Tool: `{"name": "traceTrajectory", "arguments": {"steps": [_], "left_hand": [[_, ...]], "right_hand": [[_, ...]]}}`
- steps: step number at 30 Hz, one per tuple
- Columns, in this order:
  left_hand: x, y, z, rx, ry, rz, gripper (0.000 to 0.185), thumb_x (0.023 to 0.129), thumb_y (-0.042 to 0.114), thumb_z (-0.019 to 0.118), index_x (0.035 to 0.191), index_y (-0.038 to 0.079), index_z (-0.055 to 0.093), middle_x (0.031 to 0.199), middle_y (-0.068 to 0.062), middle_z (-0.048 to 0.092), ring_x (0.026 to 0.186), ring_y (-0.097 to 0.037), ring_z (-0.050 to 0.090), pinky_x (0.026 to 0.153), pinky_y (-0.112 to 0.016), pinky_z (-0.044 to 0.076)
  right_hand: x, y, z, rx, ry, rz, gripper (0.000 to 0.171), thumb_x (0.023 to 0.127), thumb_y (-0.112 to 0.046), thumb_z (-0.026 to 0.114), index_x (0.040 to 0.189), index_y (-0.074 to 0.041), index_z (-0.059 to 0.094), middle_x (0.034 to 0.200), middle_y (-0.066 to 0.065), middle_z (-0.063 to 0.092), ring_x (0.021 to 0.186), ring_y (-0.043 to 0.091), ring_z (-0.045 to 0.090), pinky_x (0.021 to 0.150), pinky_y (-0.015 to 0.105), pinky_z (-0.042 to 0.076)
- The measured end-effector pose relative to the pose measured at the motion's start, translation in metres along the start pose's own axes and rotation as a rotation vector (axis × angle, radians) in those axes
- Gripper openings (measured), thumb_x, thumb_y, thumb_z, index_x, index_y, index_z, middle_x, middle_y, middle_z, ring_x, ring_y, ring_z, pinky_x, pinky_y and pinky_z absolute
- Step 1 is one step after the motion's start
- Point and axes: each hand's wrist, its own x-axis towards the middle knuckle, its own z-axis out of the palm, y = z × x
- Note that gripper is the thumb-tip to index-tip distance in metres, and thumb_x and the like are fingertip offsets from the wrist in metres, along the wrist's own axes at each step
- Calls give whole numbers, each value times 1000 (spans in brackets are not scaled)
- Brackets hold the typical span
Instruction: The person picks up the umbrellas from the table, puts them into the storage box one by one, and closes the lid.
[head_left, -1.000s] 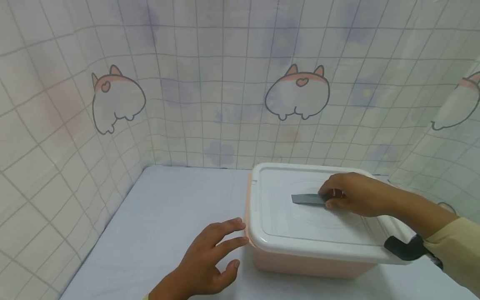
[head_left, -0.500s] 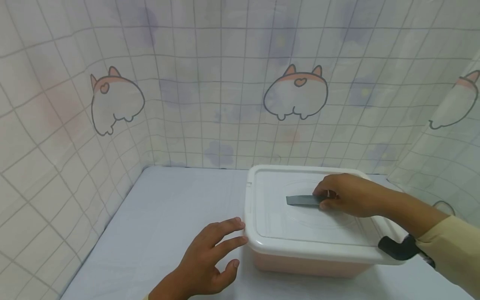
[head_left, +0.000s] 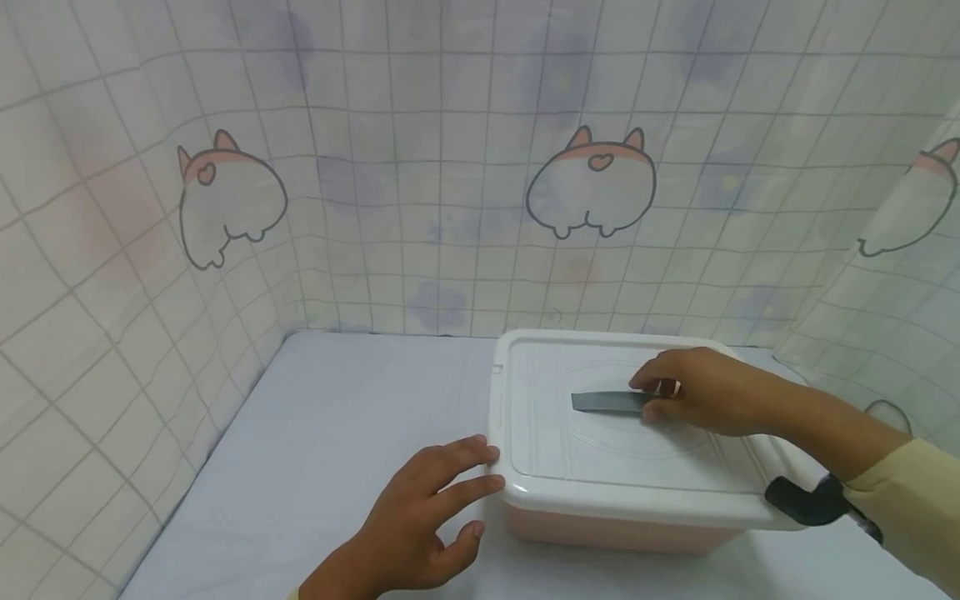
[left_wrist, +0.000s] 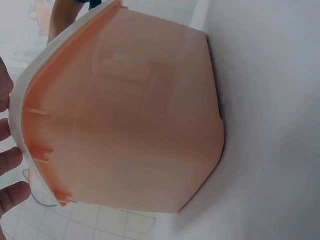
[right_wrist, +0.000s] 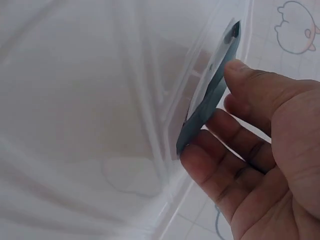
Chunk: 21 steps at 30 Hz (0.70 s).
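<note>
A white lid [head_left: 547, 450] lies on a peach-coloured plastic box [head_left: 615, 529] right of centre in the head view. My right hand [head_left: 705, 392] reaches over the lid and pinches a flat grey strip [head_left: 607, 402], perhaps tape, at the lid's middle. In the right wrist view, thumb and fingers lie along this strip [right_wrist: 205, 107]; how it joins the lid is unclear. My left hand [head_left: 420, 517] has its fingers spread, with fingertips at the lid's left front corner. The left wrist view shows its fingertips [left_wrist: 12, 195] by the lid rim, above the box wall [left_wrist: 125, 125].
The box stands on a table covered with white cloth [head_left: 360, 400]. Behind and at the sides hangs a checked curtain [head_left: 420, 167] with cartoon animal prints. A black strap or mount [head_left: 810, 500] sits at the right wrist, over the lid's front right corner.
The lid has shifted slightly left, covering the box's left rim that showed before. My right hand moved with it. The left fingertips have moved a little right, onto the lid's edge.
</note>
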Motion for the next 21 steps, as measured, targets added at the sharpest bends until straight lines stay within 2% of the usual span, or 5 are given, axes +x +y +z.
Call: {"name": "traceTrajectory", "arguments": {"steps": [5, 8, 11, 14, 21], "left_hand": [[-2, -1, 0, 3, -25, -25, 35, 100, 27, 48, 122, 13, 71, 134, -8, 63, 125, -29, 60, 92, -39, 53], [-3, -1, 0, 3, -34, -34, 35, 100, 27, 48, 123, 14, 70, 135, -7, 63, 126, -29, 60, 92, -39, 53], [-3, -1, -1, 1, -43, -42, 35, 100, 27, 48, 123, 14, 70, 135, -7, 62, 127, -28, 59, 91, -38, 53], [-3, -2, -1, 2, -59, -55, 35, 100, 28, 48, 124, 15, 70, 136, -5, 62, 128, -28, 59, 92, -38, 53], [-4, -1, -2, 11, -77, -70, 35, 100, 29, 48, 125, 16, 69, 137, -4, 61, 129, -26, 58, 92, -38, 53]], "right_hand": [[-13, 9, -3, 15, 43, 54, 46, 93, -42, 75, 128, -13, 70, 112, -4, 69, 102, 19, 65, 84, 45, 58], [-24, 18, -4, -12, 83, 114, 62, 92, -59, 69, 136, -15, 65, 126, 10, 67, 112, 33, 64, 87, 55, 56], [-35, 30, -4, -38, 103, 159, 74, 91, -66, 64, 144, -15, 58, 141, 22, 57, 125, 48, 55, 92, 68, 49], [-44, 42, -3, -62, 102, 188, 77, 92, -64, 64, 150, -13, 52, 148, 28, 49, 132, 55, 45, 94, 75, 43], [-62, 68, 9, -75, 107, 217, 87, 96, -54, 66, 160, -7, 31, 156, 34, 32, 133, 64, 36, 90, 81, 38]]}}
